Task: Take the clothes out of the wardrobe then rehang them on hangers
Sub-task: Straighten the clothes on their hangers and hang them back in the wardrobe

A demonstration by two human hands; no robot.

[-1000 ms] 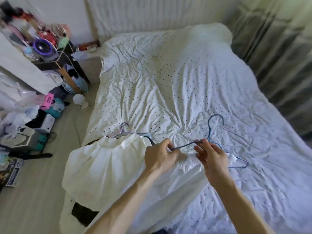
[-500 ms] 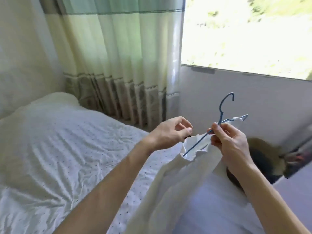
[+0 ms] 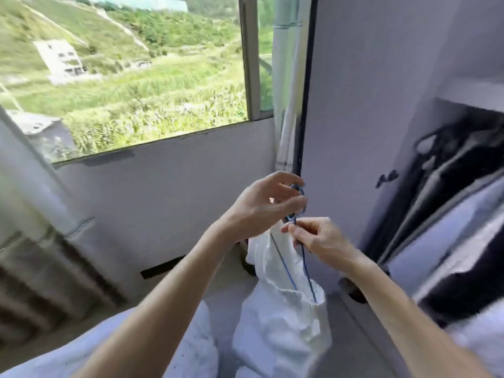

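We have the white garment (image 3: 283,328) crumpled on a blue wire hanger (image 3: 285,266), mid-air beside the open wardrobe (image 3: 463,186); left hand (image 3: 264,208) curls round the hook (image 3: 301,191); right hand (image 3: 324,241) pinches wire just below.

The window (image 3: 122,77) lies far left, the wardrobe (image 3: 450,186) right, the bed (image 3: 196,350) near left, and the garment (image 3: 281,331) hangs on the hanger (image 3: 285,264) between them.

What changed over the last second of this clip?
The white garment, lying on the bed before, now hangs from the blue hanger, carried round toward the wardrobe. The left hand has come up to the hook. The right hand still pinches the hanger's wire.
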